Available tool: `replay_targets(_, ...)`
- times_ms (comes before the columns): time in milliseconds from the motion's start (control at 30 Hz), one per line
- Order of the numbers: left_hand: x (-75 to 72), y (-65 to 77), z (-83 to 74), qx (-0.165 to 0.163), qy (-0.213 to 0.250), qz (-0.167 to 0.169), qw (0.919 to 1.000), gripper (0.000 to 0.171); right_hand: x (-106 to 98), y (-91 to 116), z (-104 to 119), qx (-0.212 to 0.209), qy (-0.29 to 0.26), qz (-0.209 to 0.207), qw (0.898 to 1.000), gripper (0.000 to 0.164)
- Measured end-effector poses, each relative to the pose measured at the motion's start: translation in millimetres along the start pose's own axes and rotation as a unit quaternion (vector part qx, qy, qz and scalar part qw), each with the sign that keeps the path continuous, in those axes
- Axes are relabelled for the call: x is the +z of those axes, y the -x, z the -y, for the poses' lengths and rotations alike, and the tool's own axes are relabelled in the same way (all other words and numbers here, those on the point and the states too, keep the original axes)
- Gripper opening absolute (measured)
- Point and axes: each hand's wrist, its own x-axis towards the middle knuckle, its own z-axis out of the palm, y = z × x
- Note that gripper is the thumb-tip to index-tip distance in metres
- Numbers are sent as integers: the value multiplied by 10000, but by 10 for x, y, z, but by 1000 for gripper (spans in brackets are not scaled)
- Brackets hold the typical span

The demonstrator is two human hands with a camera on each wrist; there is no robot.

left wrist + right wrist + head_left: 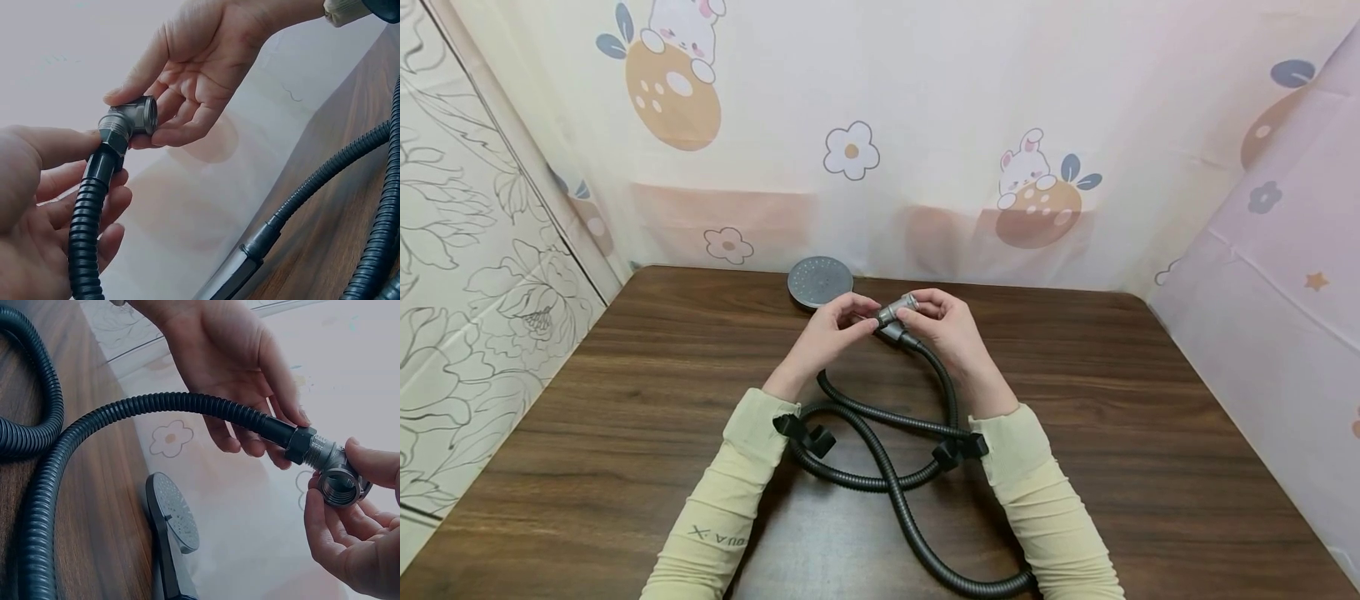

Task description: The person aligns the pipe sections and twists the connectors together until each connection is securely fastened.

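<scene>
My left hand pinches the black hex nut at the end of a ribbed black shower hose, thumb on one side and fingers behind. Across from it, my right hand grips a silver metal tee fitting between thumb and fingers. The nut meets the fitting's threaded end, and several bare threads show between them. One round opening of the fitting faces the camera in the right wrist view. Both hands are raised over the far part of the table.
A grey round shower head lies near the table's back edge, its handle joined to the hose's other end. Hose loops cross on the brown wooden table between the forearms. A patterned curtain hangs behind.
</scene>
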Motion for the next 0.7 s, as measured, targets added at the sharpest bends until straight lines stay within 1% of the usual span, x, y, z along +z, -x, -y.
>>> replay_targets(167,-32,8,-2,-226,-565,367,9975,29,4,-2,-2,15,85,-2,10000,33)
replay_targets(267,-33,10,1,-234,-596,436,9970,27,2,-4,-6,23,135,17,9999,35)
replay_targets(333,-22,7,3,-210,-501,351,9979,25,3,-5,-7,30,106,0,9999,34)
replay_targets(500,15,-1,16,-100,-286,-36,9995,22,8,-3,1,42,43,-35,10000,33)
replay_targets(600,26,-5,18,-26,-329,-212,9992,21,13,0,9,72,75,-47,9999,32)
replay_targets(700,24,-5,8,31,-393,-258,9989,21,17,1,19,81,65,-64,9999,32)
